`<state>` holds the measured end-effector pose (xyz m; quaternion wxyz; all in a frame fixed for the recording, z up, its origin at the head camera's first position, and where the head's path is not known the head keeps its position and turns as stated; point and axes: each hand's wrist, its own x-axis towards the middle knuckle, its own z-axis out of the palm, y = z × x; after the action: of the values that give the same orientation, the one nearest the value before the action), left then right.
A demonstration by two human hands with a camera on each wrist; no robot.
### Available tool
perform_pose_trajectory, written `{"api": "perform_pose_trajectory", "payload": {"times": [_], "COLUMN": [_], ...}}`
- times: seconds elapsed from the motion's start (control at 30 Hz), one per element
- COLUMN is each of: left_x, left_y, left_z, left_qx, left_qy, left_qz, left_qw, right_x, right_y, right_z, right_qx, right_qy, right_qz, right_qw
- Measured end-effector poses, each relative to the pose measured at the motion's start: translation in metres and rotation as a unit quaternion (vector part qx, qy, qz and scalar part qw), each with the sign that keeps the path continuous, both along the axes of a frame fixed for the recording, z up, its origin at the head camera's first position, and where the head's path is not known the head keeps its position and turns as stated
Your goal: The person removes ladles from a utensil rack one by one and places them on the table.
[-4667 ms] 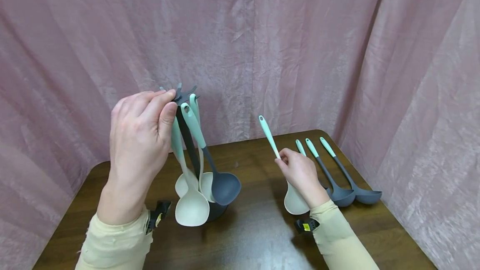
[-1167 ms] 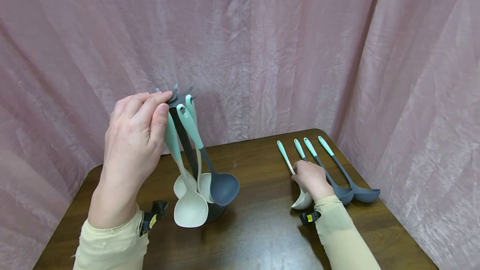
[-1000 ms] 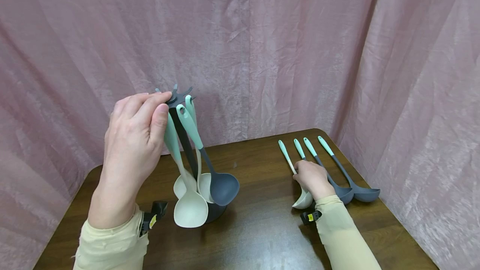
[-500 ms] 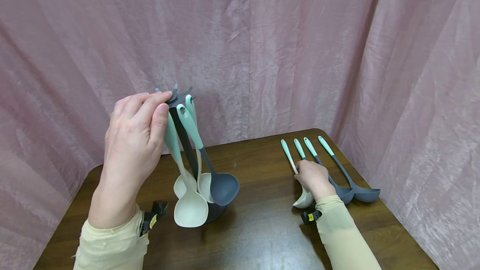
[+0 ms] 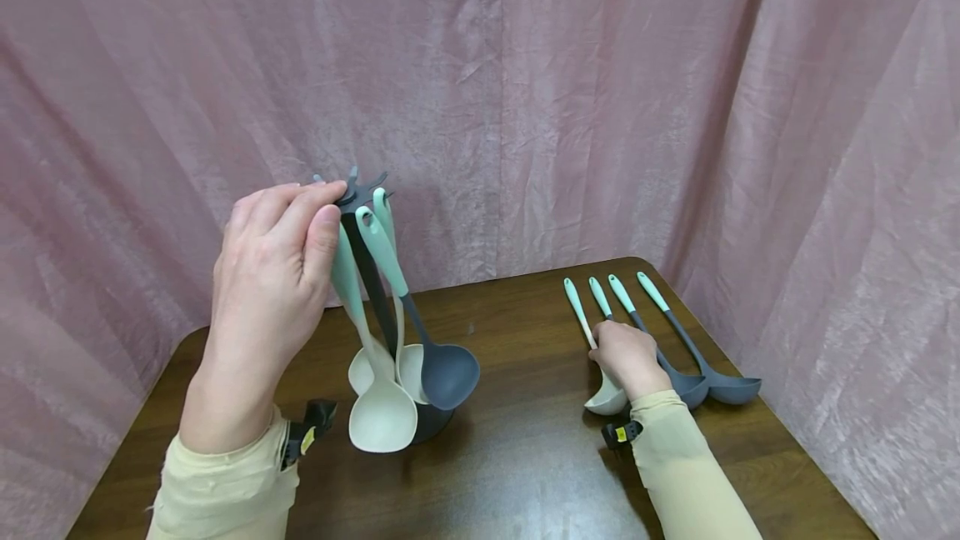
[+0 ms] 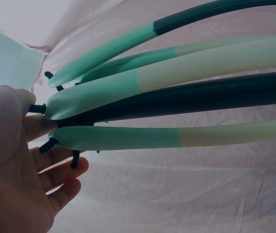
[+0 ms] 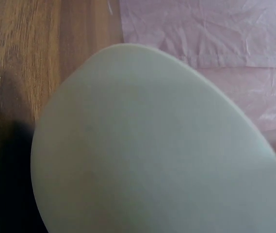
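Note:
My left hand holds the top of a dark utensil stand, thumb and fingertips at its hooks. A grey ladle and several cream ladles hang from it by mint handles. In the left wrist view the fingers reach behind the hooks, close to the handle ends. On the right, my right hand grips the shaft of a cream ladle, low over the table, its mint handle pointing away. The cream bowl fills most of the right wrist view; the fingertips are hidden.
Beside the right hand, grey ladles lie in a row with mint handles towards the back; one is mostly covered by the hand. The brown wooden table ends at a rounded back right corner. Pink curtains hang behind and at both sides.
Since the oldest frame, my right hand has brought the raised cream ladle rightward and down beside the grey ladles. Lately it has only edged slightly right. My left hand stays on the stand.

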<state>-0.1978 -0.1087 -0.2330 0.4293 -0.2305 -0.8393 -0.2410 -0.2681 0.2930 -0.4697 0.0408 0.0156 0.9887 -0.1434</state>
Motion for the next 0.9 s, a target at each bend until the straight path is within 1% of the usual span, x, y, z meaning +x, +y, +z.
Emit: {"api": "perform_pose_trajectory", "payload": {"times": [0.33, 0.43, 0.7, 0.8, 0.9], "left_x": [-0.001, -0.001, -0.001, -0.001, -0.001], "left_y": [0.0, 0.0, 0.001, 0.001, 0.002], "left_z": [0.001, 0.001, 0.002, 0.002, 0.002], "left_qx": [0.001, -0.001, -0.002, -0.001, 0.0], "left_qy": [-0.008, -0.009, -0.008, -0.005, 0.0], "left_qz": [0.003, 0.005, 0.007, 0.008, 0.01], "left_qw": [1.0, 0.9999, 0.9999, 1.0, 1.0], "right_x": [0.001, 0.003, 0.01, 0.012, 0.015], "right_y": [-0.001, -0.003, -0.015, -0.024, -0.035], "right_z": [0.003, 0.007, 0.022, 0.03, 0.037], "right_qx": [0.002, 0.002, -0.011, -0.018, -0.025], "right_qy": [0.002, 0.017, 0.102, 0.139, 0.178], "right_qz": [-0.007, -0.011, -0.02, -0.019, -0.007], "right_qw": [1.0, 1.0, 0.995, 0.99, 0.984]}}
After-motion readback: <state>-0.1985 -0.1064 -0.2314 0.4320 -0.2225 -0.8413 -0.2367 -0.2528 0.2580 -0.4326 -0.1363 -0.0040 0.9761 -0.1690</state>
